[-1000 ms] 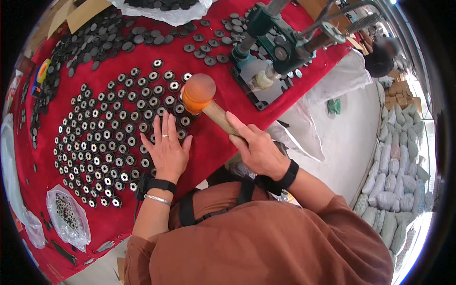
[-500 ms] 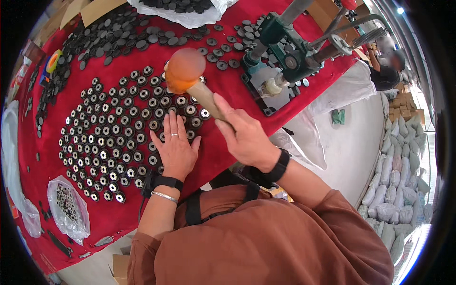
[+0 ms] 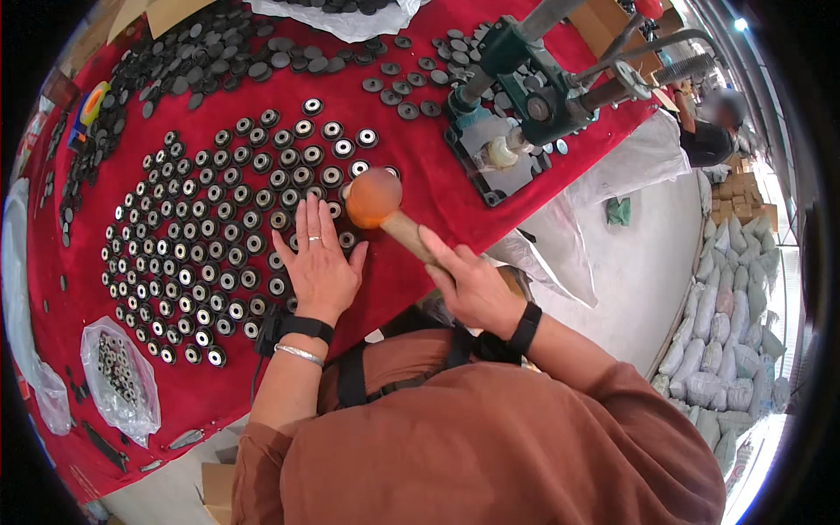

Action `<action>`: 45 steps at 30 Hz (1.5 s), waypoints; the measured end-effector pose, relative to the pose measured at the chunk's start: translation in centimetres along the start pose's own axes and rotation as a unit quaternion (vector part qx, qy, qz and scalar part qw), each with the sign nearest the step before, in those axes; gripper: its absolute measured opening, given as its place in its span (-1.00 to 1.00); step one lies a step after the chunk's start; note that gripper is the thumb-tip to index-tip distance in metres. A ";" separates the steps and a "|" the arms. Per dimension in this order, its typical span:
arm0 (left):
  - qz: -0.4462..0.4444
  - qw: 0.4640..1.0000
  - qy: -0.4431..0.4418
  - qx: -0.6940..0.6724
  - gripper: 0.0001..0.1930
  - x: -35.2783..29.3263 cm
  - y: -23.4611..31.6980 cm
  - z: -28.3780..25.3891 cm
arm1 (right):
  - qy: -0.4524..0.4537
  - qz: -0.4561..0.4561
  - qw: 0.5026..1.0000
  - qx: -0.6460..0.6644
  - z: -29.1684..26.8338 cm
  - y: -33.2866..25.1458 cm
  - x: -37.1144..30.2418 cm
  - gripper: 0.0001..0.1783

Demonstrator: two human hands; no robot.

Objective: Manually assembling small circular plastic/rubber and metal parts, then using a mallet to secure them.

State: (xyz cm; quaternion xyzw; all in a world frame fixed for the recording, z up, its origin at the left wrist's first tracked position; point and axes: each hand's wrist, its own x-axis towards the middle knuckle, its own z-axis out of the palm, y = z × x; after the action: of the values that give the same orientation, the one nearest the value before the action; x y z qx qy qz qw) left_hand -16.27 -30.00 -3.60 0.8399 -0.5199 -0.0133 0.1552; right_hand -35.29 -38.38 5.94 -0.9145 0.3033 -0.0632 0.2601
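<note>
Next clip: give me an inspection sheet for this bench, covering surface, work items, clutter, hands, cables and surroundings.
Surface: red cloth covers the table.
Work items: orange-headed mallet with a wooden handle; rows of round black rings with silvery centres.
Clutter: pile of dark discs at the far edge; clear bag of rings at the near left; green hand press on the right.
Hands: left hand lies flat, palm down, on the rings; right hand grips the mallet handle.
Cables: nothing seen.
Surroundings: stacked white sacks on the floor to the right; another person beyond the table.
</note>
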 end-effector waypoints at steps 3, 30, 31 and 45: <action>0.008 1.000 0.014 -0.003 -0.14 -0.1 -0.1 -0.2 | -0.007 0.007 1.000 0.021 0.1 0.8 0.8 -0.35; -0.050 0.997 -0.052 0.020 -0.21 -3.1 -3.5 -3.1 | -0.032 0.005 0.999 -0.029 1.8 -0.5 2.5 -0.40; -0.052 0.997 -0.051 0.016 -0.22 -3.0 -3.4 -3.2 | -0.016 0.017 1.000 -0.012 2.1 -0.1 2.5 -0.41; -0.054 0.997 -0.046 0.002 -0.23 -3.2 -3.4 -3.2 | -0.014 -0.003 0.999 0.032 2.3 -0.6 5.7 -0.43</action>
State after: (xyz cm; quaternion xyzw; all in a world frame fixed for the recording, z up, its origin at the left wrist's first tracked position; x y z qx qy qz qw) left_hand -14.22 -25.03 -1.93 0.8656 -0.4804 -0.0594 0.1286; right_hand -29.75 -40.34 4.01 -0.9074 0.2947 -0.0609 0.2935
